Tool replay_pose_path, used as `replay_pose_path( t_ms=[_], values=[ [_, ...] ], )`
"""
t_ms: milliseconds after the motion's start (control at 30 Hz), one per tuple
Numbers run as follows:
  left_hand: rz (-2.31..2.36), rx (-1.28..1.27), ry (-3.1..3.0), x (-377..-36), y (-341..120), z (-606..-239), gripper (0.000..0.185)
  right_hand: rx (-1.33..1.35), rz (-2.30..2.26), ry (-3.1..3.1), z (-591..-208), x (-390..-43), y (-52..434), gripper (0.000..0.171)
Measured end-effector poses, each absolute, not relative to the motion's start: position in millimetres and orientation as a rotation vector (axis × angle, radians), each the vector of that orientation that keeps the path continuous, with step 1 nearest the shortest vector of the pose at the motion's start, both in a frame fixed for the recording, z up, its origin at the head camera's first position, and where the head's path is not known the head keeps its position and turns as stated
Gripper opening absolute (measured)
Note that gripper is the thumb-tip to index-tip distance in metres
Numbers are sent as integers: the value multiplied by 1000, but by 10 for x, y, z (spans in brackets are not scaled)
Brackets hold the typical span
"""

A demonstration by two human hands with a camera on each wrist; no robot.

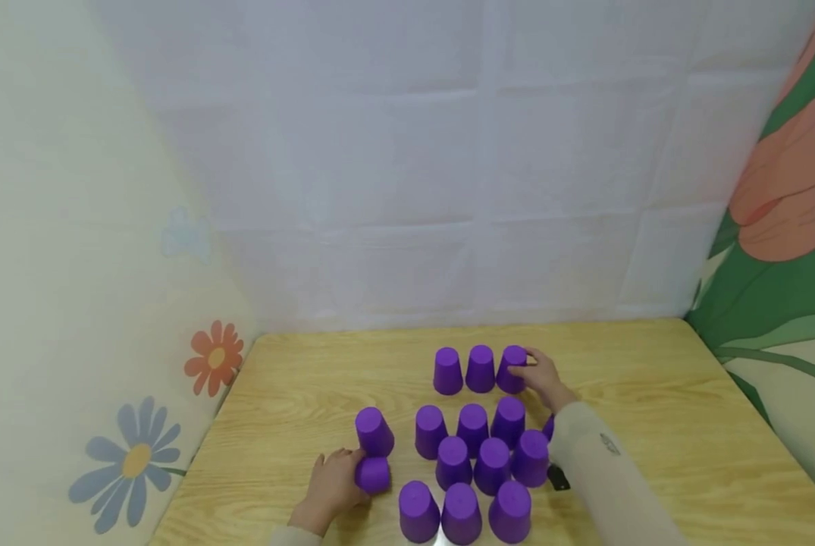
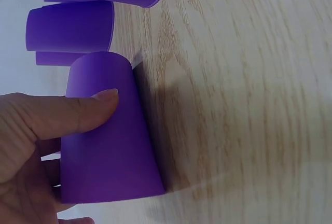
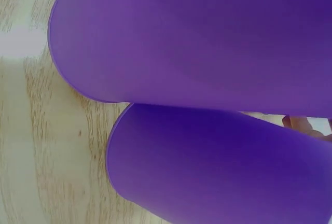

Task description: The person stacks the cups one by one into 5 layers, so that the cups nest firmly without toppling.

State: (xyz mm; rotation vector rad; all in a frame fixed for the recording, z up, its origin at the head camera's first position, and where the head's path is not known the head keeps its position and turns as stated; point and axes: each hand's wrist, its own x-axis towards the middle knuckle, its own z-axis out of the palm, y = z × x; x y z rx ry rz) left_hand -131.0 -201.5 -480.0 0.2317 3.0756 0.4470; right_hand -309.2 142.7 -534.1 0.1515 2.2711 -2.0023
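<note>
My left hand [image 1: 333, 482] grips a purple cup [image 1: 373, 475] that is tipped on its side at the left of the table. In the left wrist view the thumb lies along this cup's wall [image 2: 111, 156]. Just behind it a purple cup [image 1: 374, 434] stands upside down. At the back right, my right hand [image 1: 542, 374] holds the rightmost cup [image 1: 512, 370] of a row of three upside-down cups. Two large purple cups fill most of the right wrist view, the lower one [image 3: 207, 162] partly covered by the upper; only a bit of the fingers shows.
Several upside-down purple cups [image 1: 452, 462] stand in rows between the arms, with three more [image 1: 462, 514] at the front. By the right sleeve [image 1: 605, 470] lie a small black object [image 1: 558, 478] and a mostly hidden purple thing [image 1: 549, 428]. A white cloth [image 1: 380, 189] hangs behind the wooden table [image 1: 298, 394].
</note>
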Motion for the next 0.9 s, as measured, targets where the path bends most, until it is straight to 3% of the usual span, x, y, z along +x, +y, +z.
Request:
replay_pose_path(
  t_ms=[100,300,467,633,900],
  values=[
    [482,213,3063,-1295,-2035,-4791,52,256,-1908,2298,-5079,-2944,1347,63],
    [564,135,3051,-1271,-2134,-4760,57,203,-1928,2310,-5437,-3153,1437,73],
    [647,63,3011,-1268,-2244,-4717,58,248,-1860,2326,-5011,-2918,1324,67],
    [689,-13,3027,-1275,-2401,-4656,58,259,-1815,2327,-4853,-2819,1330,66],
    [812,-157,2951,-1301,-2639,-4540,62,133,-1851,2343,-5081,-2946,1514,74]
  ],
)
